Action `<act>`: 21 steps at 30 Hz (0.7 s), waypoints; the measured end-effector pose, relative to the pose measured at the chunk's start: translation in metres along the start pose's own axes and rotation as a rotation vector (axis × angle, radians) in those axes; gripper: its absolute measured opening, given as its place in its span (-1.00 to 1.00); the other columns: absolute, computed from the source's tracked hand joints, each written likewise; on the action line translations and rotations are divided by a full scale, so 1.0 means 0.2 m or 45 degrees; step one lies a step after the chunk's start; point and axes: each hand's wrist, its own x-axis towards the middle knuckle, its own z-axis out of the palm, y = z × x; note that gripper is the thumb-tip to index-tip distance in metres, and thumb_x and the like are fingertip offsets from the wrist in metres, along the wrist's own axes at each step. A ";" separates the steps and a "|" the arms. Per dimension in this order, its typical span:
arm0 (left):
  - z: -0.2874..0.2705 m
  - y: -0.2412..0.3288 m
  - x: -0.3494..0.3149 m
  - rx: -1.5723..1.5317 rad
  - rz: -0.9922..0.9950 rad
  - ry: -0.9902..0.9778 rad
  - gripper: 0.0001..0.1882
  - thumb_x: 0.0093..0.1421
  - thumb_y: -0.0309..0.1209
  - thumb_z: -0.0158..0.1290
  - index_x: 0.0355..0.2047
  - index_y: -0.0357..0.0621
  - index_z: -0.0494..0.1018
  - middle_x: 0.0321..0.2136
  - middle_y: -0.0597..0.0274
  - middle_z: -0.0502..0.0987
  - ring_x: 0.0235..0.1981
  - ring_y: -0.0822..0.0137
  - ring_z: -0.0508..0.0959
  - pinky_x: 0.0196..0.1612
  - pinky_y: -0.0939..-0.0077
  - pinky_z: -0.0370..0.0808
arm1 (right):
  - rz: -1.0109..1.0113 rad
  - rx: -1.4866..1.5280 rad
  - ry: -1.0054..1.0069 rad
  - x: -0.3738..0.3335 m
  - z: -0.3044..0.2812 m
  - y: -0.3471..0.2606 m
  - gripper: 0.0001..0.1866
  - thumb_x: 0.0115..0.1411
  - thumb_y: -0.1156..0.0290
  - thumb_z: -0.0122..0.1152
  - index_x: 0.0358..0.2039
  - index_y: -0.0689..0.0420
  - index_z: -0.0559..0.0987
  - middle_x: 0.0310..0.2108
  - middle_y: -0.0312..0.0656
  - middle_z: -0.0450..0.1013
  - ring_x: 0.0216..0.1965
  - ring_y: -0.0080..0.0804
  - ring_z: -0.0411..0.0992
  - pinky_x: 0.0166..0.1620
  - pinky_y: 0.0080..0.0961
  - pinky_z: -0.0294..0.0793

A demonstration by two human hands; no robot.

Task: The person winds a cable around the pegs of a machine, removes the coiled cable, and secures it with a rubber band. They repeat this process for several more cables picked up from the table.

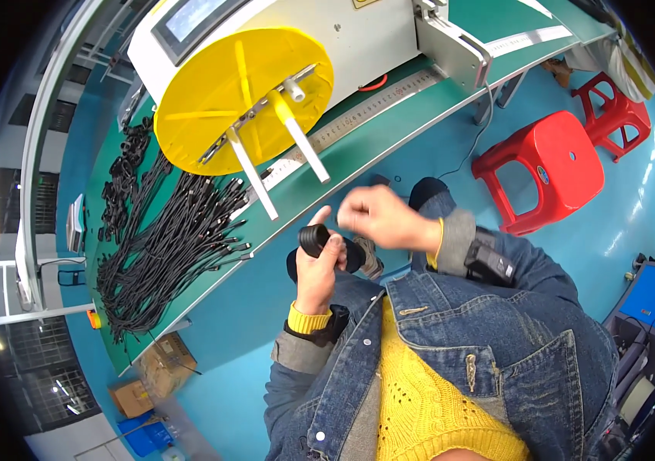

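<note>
My left hand (316, 280) is closed around a small, tight black cable coil (313, 240), its thumb pressed on the side and a finger stretched up past it. Just to the right, apart from the coil, my right hand (386, 217) has its fingers curled together; whatever they may pinch is hidden and slightly blurred. Ahead of both hands is a winding machine (377, 38) with a yellow disc (197, 127). Two pale rods, a long rod (252, 175) and a thicker rod (306, 148), stick out from the disc toward me.
On the green table (181, 296), a big bundle of black cables (166, 246) lies at the left, with coiled cables (120, 180) behind it. A steel ruler (377, 105) runs along the table before the machine. Red stools (554, 165) stand right; cardboard boxes (166, 365) sit lower left.
</note>
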 end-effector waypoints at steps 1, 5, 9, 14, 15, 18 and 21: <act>0.00 0.00 0.00 0.084 -0.032 -0.037 -0.90 0.14 -0.44 0.01 -0.37 -0.18 0.34 -0.63 0.36 0.32 -0.67 0.56 0.30 -0.66 0.71 0.22 | -0.002 0.000 -0.010 -0.03 0.01 0.00 -0.84 0.10 0.38 0.11 -0.50 0.21 0.47 -0.52 -0.25 0.38 -0.52 -0.54 0.32 -0.45 -0.52 0.33; -0.01 0.00 -0.03 0.320 -0.099 -0.086 -0.92 0.13 -0.48 -0.02 -0.37 -0.21 0.37 -0.66 0.37 0.35 -0.70 0.57 0.31 -0.66 0.70 0.25 | 0.639 0.647 -0.171 -0.12 0.02 -0.01 -0.83 0.15 0.39 0.07 -0.47 0.24 0.48 -0.52 -0.33 0.40 -0.50 -0.66 0.33 -0.46 -0.61 0.32; -0.10 -0.01 -0.01 0.426 -0.059 -0.039 -0.93 0.12 -0.50 -0.05 -0.36 -0.20 0.35 -0.67 0.34 0.36 -0.71 0.56 0.32 -0.67 0.70 0.26 | 0.128 0.570 -0.341 -0.18 0.02 -0.06 -0.84 0.19 0.41 0.01 -0.42 0.21 0.50 -0.54 -0.37 0.42 -0.53 -0.69 0.35 -0.48 -0.72 0.32; -0.17 0.05 0.03 0.478 -0.097 -0.203 -0.95 0.06 -0.50 0.00 -0.45 -0.20 0.38 -0.69 0.37 0.36 -0.71 0.58 0.32 -0.67 0.69 0.23 | 0.524 0.751 -0.723 -0.24 0.00 -0.10 -0.83 0.18 0.42 0.01 -0.30 0.20 0.53 -0.52 -0.32 0.45 -0.51 -0.70 0.37 -0.45 -0.76 0.36; -0.17 0.07 0.02 0.530 -0.149 -0.302 -0.94 0.04 -0.49 0.03 -0.47 -0.21 0.39 -0.69 0.39 0.36 -0.70 0.59 0.32 -0.67 0.68 0.22 | 0.613 0.740 -0.664 -0.21 -0.03 -0.07 -0.82 0.17 0.42 0.02 -0.27 0.21 0.53 -0.51 -0.31 0.45 -0.50 -0.68 0.37 -0.43 -0.74 0.38; -0.14 0.06 -0.01 0.463 -0.350 -0.474 -0.92 0.03 -0.48 0.04 -0.46 -0.21 0.40 -0.70 0.40 0.35 -0.72 0.59 0.30 -0.67 0.69 0.22 | 0.653 0.566 -0.561 -0.08 -0.12 -0.13 -0.77 0.14 0.43 0.05 -0.19 0.21 0.51 -0.49 -0.29 0.47 -0.49 -0.65 0.39 -0.42 -0.71 0.40; -0.12 0.05 -0.02 0.451 -0.517 -0.559 -0.88 0.01 -0.47 0.07 -0.43 -0.22 0.40 -0.68 0.40 0.36 -0.70 0.59 0.30 -0.65 0.69 0.23 | 0.388 0.179 -0.583 0.00 -0.12 -0.16 -0.74 0.10 0.44 0.11 -0.17 0.20 0.50 -0.50 -0.27 0.46 -0.49 -0.62 0.41 -0.45 -0.70 0.41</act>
